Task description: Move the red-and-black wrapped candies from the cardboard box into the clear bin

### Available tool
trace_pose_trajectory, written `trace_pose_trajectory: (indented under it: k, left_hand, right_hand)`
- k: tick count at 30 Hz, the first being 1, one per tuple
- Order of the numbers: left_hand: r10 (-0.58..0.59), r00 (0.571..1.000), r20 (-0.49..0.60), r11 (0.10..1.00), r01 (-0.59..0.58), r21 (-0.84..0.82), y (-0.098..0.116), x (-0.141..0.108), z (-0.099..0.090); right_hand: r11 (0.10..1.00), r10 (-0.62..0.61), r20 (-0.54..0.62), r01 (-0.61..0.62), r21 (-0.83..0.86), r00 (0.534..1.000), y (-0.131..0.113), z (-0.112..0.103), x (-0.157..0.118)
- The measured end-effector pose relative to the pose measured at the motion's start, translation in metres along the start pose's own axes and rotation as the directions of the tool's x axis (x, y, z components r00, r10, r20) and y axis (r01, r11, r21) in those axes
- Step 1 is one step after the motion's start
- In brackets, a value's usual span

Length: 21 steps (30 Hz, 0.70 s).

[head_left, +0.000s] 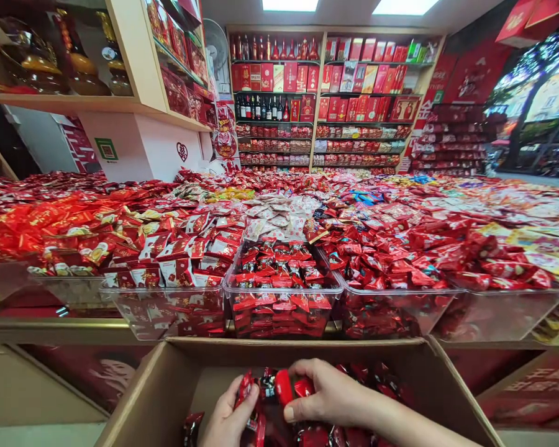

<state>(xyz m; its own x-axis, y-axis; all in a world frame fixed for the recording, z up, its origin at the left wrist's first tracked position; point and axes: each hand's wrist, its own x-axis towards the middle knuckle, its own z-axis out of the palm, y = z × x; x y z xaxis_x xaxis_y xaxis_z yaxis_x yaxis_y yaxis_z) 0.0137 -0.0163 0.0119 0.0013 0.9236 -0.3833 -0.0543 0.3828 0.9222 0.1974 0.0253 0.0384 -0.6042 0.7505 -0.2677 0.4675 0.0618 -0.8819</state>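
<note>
Your right hand (328,392) is curled over a clump of red candy packets (279,388), thumb pressed against the underside and fingers (307,370) wrapped over the top, so it's definitely gripping them. Your left hand (228,422) comes up from below the same clump, thumb hooked around the packets on its side, so it's got a hold too. Basically both hands are clamped on one bunch between them.

That bunch sits just inside the cardboard box (177,379), near its middle and toward the edge closest to you. More of the same red packets lie loose in the box (382,382), mostly over on the right-hand side and right under your hands. The box flaps are open.

Just past the far wall of the box is a clear plastic bin (282,298), packed with red-and-black wrapped sweets stacked in neat rows. Left of that bin, another clear bin (168,307) holds red-and-white packets, piled well above the rim. Right of the box's far corner there's a third bin (400,310) of shiny crinkly red wrappers.

Beyond those bins, the whole counter (400,211) is a sea of red candy, with a patch of pale white wrappers (279,217) straight back from the box. Way behind that, wall shelves (321,99) hold bottles and red gift boxes. Up and left of the box, a wooden shelf (65,99) carries some dark rounded jars.
</note>
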Motion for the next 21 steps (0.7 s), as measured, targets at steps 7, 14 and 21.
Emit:
trace_pose_trajectory:
  k: [7, 14, 21]
  left_hand:
    - [-0.069, 0.997, 0.028, 0.991, 0.072, -0.115, 0.017, -0.012, 0.008]
    - [-0.076, 0.995, 0.069, 0.994, 0.081, -0.076, 0.014, -0.017, 0.013]
    - [-0.003, 0.997, 0.081, 0.989, 0.015, -0.148, -0.009, -0.002, 0.013]
  right_hand:
    - [0.962, 0.049, 0.078, -0.026, -0.272, 0.996, -0.002, -0.007, -0.009]
    - [0.89, -0.102, -0.06, 0.118, 0.44, 0.993, 0.001, 0.013, 0.007]
    - [0.958, -0.252, -0.259, 0.203, -0.202, 0.932, -0.003, 0.008, 0.005]
